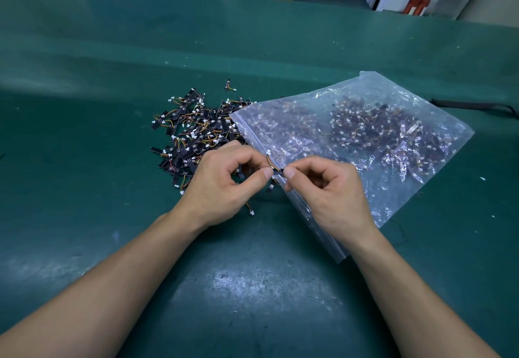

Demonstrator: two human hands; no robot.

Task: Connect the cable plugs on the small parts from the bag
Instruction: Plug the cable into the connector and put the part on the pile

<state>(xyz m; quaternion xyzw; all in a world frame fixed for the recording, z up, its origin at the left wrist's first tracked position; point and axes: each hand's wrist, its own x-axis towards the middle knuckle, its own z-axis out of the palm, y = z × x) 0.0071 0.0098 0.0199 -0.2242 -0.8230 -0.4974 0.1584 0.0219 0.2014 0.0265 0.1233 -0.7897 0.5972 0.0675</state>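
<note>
Green worktable (pixel 84 133), clear bag (pixel 365 138) of small parts lying right, spilled pile (pixel 193 133) just left of its mouth, left hand (pixel 224 186) and right hand (pixel 323 189) close together, both pinching one small part (pixel 278 171), its white plug (pixel 267 152) sticking up

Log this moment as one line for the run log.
left hand: pinches small part | right hand: pinches same part | white plug: free above thumbs | pile: beside bag

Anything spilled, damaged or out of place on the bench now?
A heap of small parts lies loose on the mat at the mouth of the bag; one stray part sits apart beyond it. Looks deliberate; no damage visible.
</note>
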